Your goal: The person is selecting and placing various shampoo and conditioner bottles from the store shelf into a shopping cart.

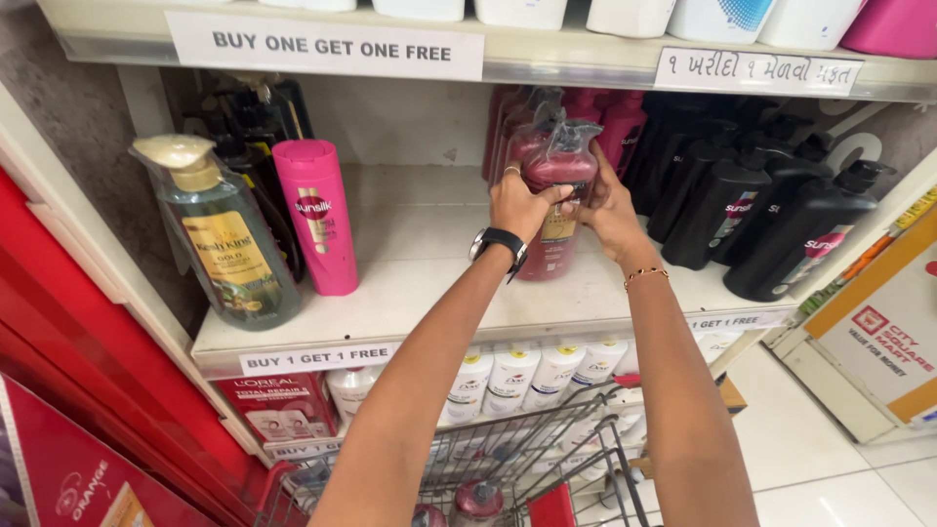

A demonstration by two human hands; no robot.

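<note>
Both hands [561, 210] clasp a seemingly plastic-wrapped maroon pump bottle [556, 166].

Both arms stretched forward, left hand [519, 205] and right hand [607, 210] close together, fingers curled in a clasping grip.

A dark red, plastic-wrapped pump bottle [552, 195] stands mid-shelf with a gold label; left, a pink tall bottle [316, 215] beside a clear greenish pump bottle [223, 234] with yellow label; right, black pump bottles [771, 220]; white rectangular paper signs [324, 44] line the shelf edges; an orange-and-white poster [883, 332] leans far right.
</note>
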